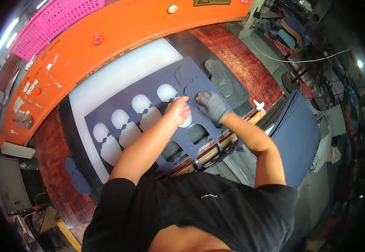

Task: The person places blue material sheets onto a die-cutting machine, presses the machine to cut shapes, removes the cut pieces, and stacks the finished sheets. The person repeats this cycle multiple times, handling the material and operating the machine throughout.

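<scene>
A dark blue foam sheet [126, 97] with several sole-shaped cutouts lies in front of me, white showing through the farther holes. My left hand [179, 111] is bare and hovers over the sheet beside a cutout, fingers apart and partly bent, nothing visible in them. Close to its right, my right hand [212, 106] wears a grey glove with bare fingertips. Its fingers curl down at the sheet's right part; whatever they grip is hidden. Just beyond the hands, a cut sole outline [184, 75] shows in the sheet, its piece still lying in place.
An orange machine beam [123, 27] with a red button [97, 39] spans the far side. A dark sole shape [218, 77] rests on a black board at right. Blue sole pieces [78, 176] lie on the red worktable [50, 155]. Blue sheets [298, 138] hang at right.
</scene>
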Available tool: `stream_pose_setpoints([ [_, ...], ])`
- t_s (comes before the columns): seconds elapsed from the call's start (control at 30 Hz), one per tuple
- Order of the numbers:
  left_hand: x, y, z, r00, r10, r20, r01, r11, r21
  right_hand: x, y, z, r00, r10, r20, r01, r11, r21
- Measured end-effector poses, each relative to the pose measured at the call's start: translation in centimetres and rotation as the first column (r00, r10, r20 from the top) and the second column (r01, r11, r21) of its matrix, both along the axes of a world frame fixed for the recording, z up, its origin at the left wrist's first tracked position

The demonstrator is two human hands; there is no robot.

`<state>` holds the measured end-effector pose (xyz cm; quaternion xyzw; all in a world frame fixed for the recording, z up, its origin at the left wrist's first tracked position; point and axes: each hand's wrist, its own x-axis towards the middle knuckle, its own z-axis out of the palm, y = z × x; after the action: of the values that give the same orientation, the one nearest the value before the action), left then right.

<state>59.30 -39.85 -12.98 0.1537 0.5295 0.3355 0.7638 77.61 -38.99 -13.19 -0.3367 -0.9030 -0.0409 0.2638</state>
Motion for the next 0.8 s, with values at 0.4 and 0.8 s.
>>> stream_pose_setpoints([
  [0.4,1.7,3.2,-1.3,0.989,-0.048,0.143,0.035,0.995,0.089,0.3,-1.0,-2.3,0.928,-0.202,-0.312,0.189,0.979,-0.073],
  [0.8,-2.5,-0.9,0.6,0.976,0.026,-0.218,0.062,0.919,0.39,3.8,10.6,13.0,0.805,-0.593,0.007,0.561,0.756,-0.336],
])
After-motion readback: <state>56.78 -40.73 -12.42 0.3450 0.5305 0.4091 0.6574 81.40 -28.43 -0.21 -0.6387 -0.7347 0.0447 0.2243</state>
